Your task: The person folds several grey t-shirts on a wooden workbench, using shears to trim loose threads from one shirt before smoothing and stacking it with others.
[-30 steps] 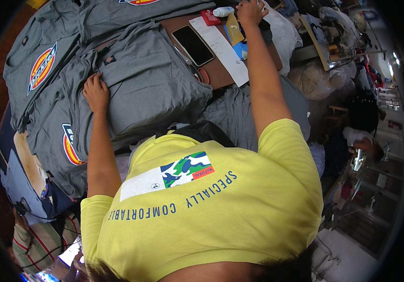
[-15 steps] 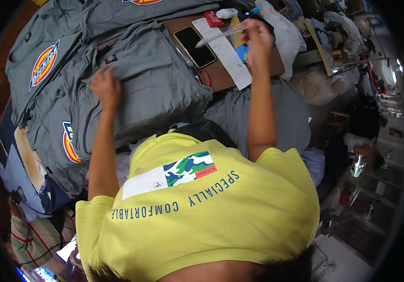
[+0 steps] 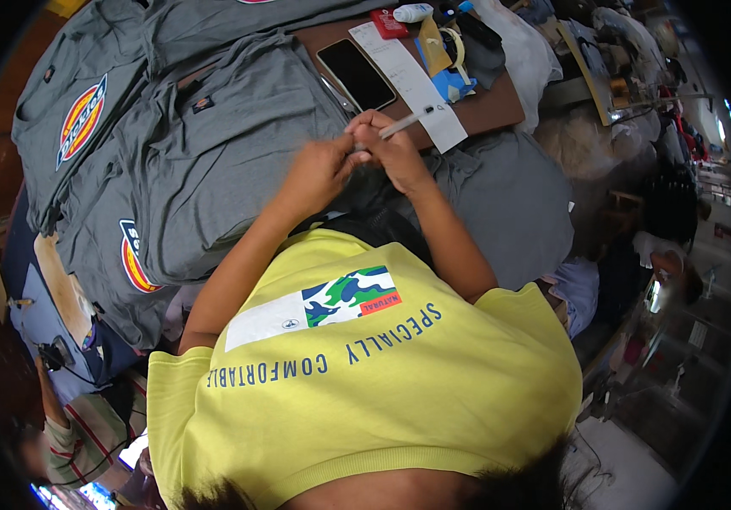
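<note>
Here, just nearside of the phone, a pen is gripped by the fingers of the right hand, met by the left hand, whose grip can't be told. Two-handed fiddling, seemingly; steadiness is called for.

The pen-shaped tool in the right grip looks like smooth plastic. Left of the grip, the garments are matt, creased cloth; beyond it, the phone is glossy, the paper strip matt, the bench smooth.

Head-worn fisheye; faces down from close above both hands
</note>
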The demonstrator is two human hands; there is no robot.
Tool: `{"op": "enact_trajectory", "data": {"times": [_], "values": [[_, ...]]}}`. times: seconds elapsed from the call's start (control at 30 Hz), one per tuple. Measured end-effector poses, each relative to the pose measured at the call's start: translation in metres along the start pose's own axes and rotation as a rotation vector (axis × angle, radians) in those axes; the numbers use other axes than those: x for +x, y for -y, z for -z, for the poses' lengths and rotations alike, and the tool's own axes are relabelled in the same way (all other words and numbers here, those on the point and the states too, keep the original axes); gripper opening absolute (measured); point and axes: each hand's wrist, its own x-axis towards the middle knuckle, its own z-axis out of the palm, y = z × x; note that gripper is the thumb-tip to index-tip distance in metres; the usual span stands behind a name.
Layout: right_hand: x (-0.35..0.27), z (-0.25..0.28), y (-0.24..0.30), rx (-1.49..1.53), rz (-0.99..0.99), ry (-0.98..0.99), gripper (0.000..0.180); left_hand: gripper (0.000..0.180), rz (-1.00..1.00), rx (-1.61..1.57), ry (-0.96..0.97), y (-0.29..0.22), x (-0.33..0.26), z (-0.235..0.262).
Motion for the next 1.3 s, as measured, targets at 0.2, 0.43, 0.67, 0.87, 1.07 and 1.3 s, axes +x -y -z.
{"op": "enact_trajectory", "data": {"times": [0.2, 0.43, 0.67, 0.87, 1.07, 1.3], "values": [[0.017, 0.085, 0.013, 0.112, -0.031, -0.127, 0.034, 0.024, 0.105, -0.099, -0.027, 0.038, -0.015, -0.014], [0.069, 0.138, -0.023, -0.644, 0.263, -0.291, 0.027, 0.016, 0.177, 0.228, -0.374, 0.112, -0.041, 0.005], [0.097, 0.159, -0.056, -0.864, 0.44, -0.336, 0.039, 0.007, -0.023, 0.514, -0.421, 0.132, -0.058, -0.003], [0.1, 0.164, -0.063, -0.863, 0.415, -0.308, 0.042, 0.007, -0.036, 0.527, -0.432, 0.139, -0.059, -0.004], [0.104, 0.169, -0.071, -0.897, 0.418, -0.295, 0.042, 0.007, -0.02, 0.543, -0.409, 0.138, -0.057, -0.002], [0.102, 0.164, -0.065, -0.855, 0.421, -0.282, 0.043, 0.007, -0.029, 0.519, -0.426, 0.138, -0.057, -0.002]]}}
